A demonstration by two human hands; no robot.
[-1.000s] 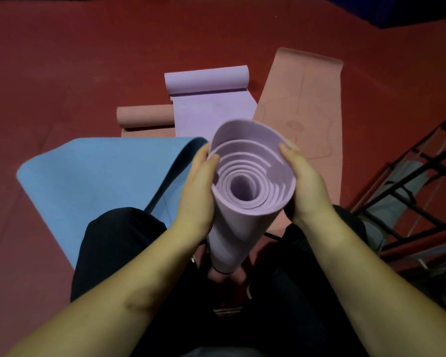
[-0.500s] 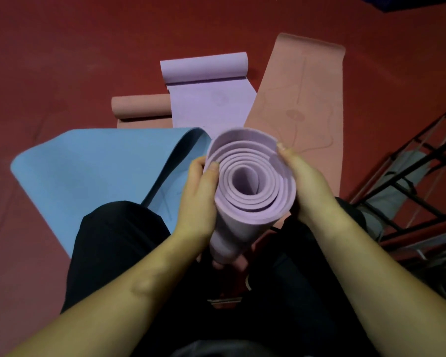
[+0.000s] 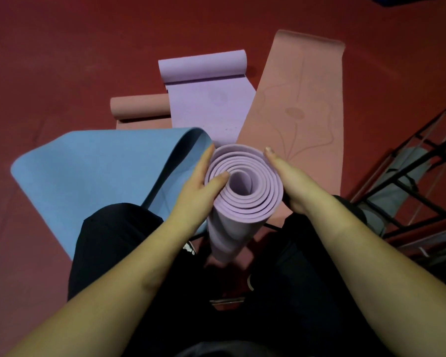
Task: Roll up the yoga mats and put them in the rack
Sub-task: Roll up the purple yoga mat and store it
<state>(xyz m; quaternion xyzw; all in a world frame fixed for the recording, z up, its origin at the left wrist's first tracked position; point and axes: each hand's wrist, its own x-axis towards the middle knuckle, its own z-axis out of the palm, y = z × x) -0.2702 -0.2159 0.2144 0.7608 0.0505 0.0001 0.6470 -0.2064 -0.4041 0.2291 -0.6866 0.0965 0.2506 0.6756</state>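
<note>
A rolled purple yoga mat (image 3: 242,202) stands on end between my knees, its spiral top facing me. My left hand (image 3: 200,186) grips its left side, thumb lying on the spiral edge. My right hand (image 3: 291,181) grips its right side, thumb along the rim. On the floor ahead lie a blue mat (image 3: 93,176) spread at left, a half-unrolled purple mat (image 3: 206,96), a pink mat (image 3: 301,99) laid flat, and a partly rolled pink mat (image 3: 139,105). The black metal rack (image 3: 410,181) stands at the right.
Grey rolled mats (image 3: 397,191) lie inside the rack. The floor is dark red carpet (image 3: 62,60). My black-trousered knees (image 3: 113,240) flank the upright roll. A dark blue object (image 3: 422,1) sits at the far top right.
The spiral has tightened from a loose, flared roll to a compact one. My left thumb has slid onto the top edge, and the view has dropped closer to the mats.
</note>
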